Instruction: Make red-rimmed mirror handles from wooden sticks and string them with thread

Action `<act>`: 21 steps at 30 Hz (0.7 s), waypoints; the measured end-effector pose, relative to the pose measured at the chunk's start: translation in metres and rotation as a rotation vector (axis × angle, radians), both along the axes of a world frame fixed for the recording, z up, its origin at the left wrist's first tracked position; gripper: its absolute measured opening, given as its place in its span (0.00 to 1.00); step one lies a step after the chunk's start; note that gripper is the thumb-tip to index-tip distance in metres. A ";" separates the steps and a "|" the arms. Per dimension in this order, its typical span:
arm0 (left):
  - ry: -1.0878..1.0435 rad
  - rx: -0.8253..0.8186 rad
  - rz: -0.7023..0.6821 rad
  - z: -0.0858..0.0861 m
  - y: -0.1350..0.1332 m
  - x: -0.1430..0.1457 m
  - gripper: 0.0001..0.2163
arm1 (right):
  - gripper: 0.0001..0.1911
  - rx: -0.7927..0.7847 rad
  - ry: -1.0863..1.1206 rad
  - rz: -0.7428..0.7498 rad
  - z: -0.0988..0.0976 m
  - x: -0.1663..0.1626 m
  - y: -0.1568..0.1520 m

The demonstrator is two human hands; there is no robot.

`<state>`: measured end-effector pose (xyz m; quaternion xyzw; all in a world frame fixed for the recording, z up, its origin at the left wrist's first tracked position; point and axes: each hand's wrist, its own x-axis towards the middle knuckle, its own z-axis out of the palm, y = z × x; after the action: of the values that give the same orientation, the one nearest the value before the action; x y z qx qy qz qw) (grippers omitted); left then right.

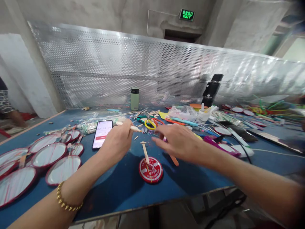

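My left hand point(119, 138) is closed around a pale, wood-coloured stick point(135, 128) with a tapered tip that points right. Reaching over loose bits on the table, my right hand point(177, 140) has its fingers apart; a small pinkish-purple spot shows by them, too small to name. Between and below both hands lies a red round disc point(152, 176) with white printing and thin strings across it. A flat wooden stick point(145, 152) runs from its middle, with a short crosspiece at the far end. Yellow-handled scissors point(150, 124) lie just beyond the hands.
A lit phone point(102, 134) lies left of my left hand. Several red-rimmed round pieces point(49, 155) crowd the table's left side. At the back stand a green bottle point(134, 99) and a black bottle point(211, 90), before a perforated metal screen point(107, 63). An orange stick point(174, 160) lies beneath my right hand.
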<state>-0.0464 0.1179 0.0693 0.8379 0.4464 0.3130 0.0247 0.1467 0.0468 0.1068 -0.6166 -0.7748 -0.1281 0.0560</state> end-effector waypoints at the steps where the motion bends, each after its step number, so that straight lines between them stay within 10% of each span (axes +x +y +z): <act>1: 0.000 0.004 -0.001 0.001 0.000 0.000 0.08 | 0.16 0.013 0.034 0.024 -0.007 -0.002 -0.019; 5: 0.001 0.020 -0.002 0.002 0.001 0.000 0.07 | 0.20 0.075 0.105 0.124 -0.035 -0.007 -0.052; 21: -0.003 0.037 0.010 0.003 0.001 -0.003 0.09 | 0.22 0.076 0.062 0.281 -0.055 -0.003 0.031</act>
<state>-0.0494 0.1189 0.0726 0.8355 0.4447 0.3226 0.0080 0.1439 0.0776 0.0514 -0.5034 -0.8458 -0.1290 0.1206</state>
